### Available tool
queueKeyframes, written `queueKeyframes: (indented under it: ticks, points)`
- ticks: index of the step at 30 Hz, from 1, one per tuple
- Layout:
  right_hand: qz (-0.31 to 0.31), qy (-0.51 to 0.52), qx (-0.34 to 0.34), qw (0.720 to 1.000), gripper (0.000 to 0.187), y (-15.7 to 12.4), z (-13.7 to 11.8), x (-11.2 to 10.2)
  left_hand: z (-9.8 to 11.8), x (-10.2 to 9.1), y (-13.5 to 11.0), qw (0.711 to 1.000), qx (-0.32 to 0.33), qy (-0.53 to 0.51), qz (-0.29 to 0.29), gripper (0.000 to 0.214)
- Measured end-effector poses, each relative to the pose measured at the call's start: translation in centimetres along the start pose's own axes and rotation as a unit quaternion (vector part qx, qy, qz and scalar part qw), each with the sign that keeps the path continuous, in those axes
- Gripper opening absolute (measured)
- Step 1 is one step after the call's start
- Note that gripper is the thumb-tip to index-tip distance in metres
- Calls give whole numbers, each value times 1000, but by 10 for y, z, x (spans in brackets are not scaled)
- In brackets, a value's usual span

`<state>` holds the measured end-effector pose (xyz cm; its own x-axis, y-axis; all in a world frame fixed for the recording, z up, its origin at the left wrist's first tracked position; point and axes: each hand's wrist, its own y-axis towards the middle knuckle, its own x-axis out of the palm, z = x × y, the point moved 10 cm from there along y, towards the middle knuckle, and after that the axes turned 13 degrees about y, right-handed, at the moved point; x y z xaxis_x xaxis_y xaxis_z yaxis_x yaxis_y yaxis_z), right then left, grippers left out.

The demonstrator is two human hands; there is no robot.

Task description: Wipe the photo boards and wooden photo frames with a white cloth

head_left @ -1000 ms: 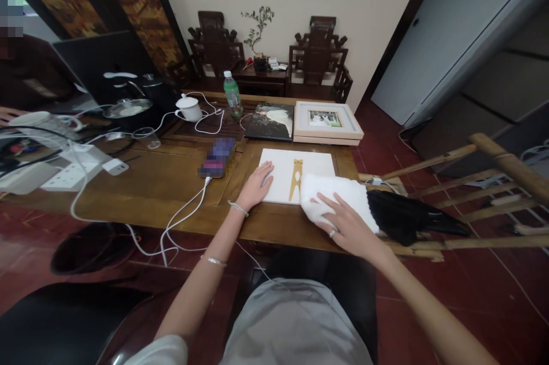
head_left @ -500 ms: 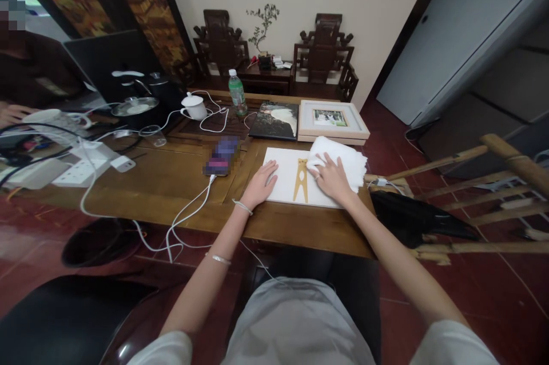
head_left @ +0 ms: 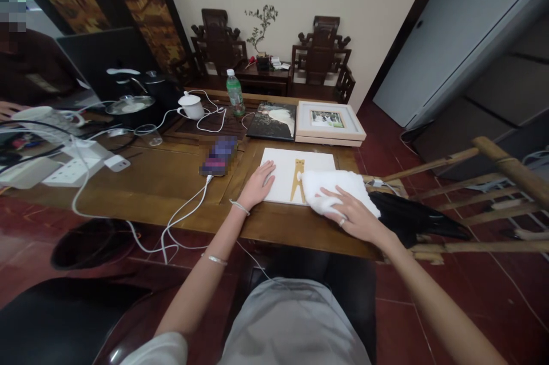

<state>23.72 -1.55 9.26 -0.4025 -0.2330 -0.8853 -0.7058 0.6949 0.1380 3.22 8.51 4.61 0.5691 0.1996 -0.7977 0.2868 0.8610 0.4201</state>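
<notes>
A white canvas picture [head_left: 285,173] with a gold clothespin shape lies flat on the wooden table [head_left: 171,182] in front of me. My left hand [head_left: 258,183] rests flat on its left edge, fingers stretched out. My right hand [head_left: 354,217] presses down on a folded white cloth [head_left: 332,190] that covers the canvas's near right corner, fingers spread over the cloth.
Behind the canvas lie a dark picture [head_left: 273,120] and a light framed photo [head_left: 327,122]. A phone [head_left: 218,156] on a white cable, a green bottle [head_left: 234,93], a white cup [head_left: 190,106], kettles and power strips crowd the left. A black item [head_left: 412,219] lies on a bamboo rack to the right.
My right hand has dragged the white cloth from the canvas's far right corner back toward me to its near right corner. The left hand has stayed put on the canvas.
</notes>
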Motion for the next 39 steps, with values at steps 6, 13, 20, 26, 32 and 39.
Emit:
queueKeyframes:
  ticks: [6, 13, 20, 26, 32, 39]
  points:
    - [99, -59, 92, 989, 38, 55, 74, -21, -3, 2, 0, 1000, -8, -3, -7, 42]
    - [128, -82, 104, 983, 36, 84, 75, -15, -2, 1, 1, 1000, -10, -6, -13, 43]
    - [48, -29, 19, 998, 28, 21, -8, 7, -1, 1, 1, 1000, -12, 3, -14, 42]
    - [-3, 32, 1, 999, 27, -10, -26, 0, -1, 0, 1, 1000, -8, -7, -1, 42]
    - [65, 16, 90, 994, 33, 24, 52, -18, -2, 1, 0, 1000, -8, -10, -8, 43]
    - [141, -55, 104, 983, 40, 79, 85, -20, -2, 0, 0, 1000, -9, -3, -10, 44]
